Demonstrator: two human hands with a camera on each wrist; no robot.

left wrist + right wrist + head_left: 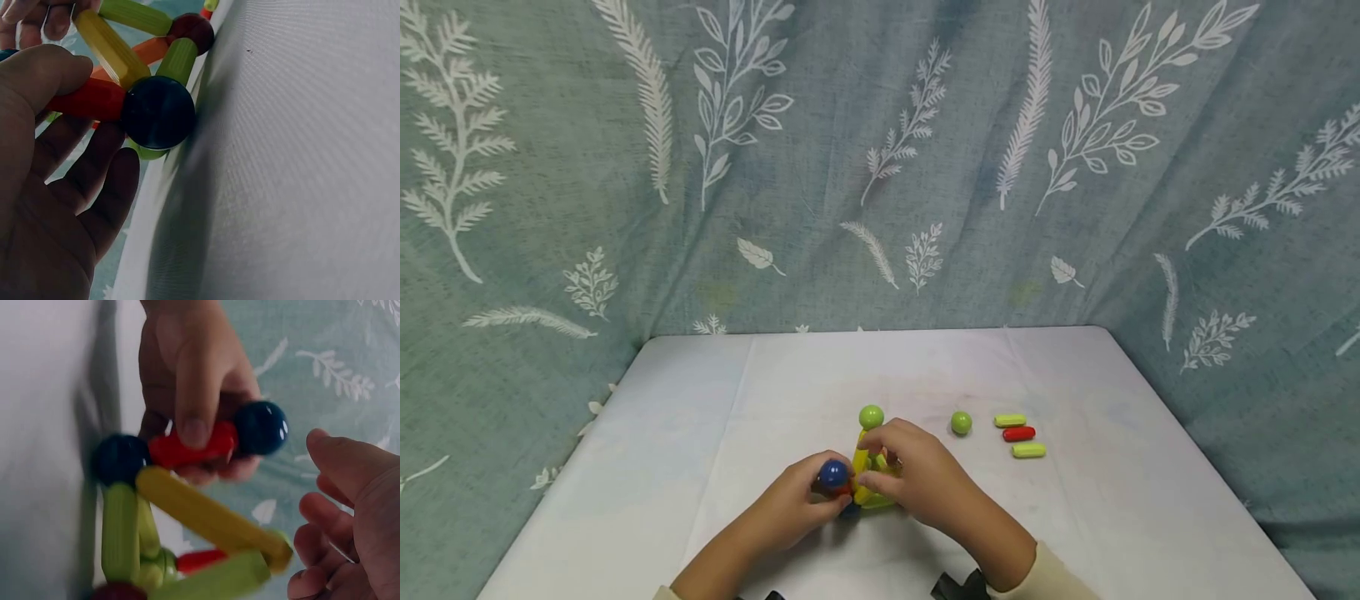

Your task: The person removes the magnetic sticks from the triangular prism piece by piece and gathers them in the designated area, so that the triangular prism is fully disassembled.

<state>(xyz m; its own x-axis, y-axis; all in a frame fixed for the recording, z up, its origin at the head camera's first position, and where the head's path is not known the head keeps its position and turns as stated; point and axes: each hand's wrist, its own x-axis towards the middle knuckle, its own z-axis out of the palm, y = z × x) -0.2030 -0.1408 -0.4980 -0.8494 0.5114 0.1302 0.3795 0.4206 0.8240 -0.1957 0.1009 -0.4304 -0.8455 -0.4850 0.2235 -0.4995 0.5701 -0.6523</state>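
Note:
A magnetic stick-and-ball structure stands on the table in front of me. My left hand (pixel 793 504) pinches its red rod (pixel 194 447) between thumb and fingers. That rod has a blue ball (pixel 261 428) at its upper end and another blue ball (pixel 158 112) at its lower end. From the lower ball rise a yellow rod (pixel 212 512) and a green rod (pixel 120 531). A dark red ball (pixel 190 32) joins more rods. Beside the yellow rod's far end, my right hand (pixel 356 531) has loosely bent, parted fingers around nothing. A green ball (pixel 871 417) tops the structure in the head view.
To the right on the white table (pixel 1120 500) lie a loose green ball (pixel 961 422), a red rod (pixel 1018 434) and two green rods, one of them a green rod (pixel 1028 451) nearest me. Patterned cloth (pixel 850 167) hangs behind and along the sides.

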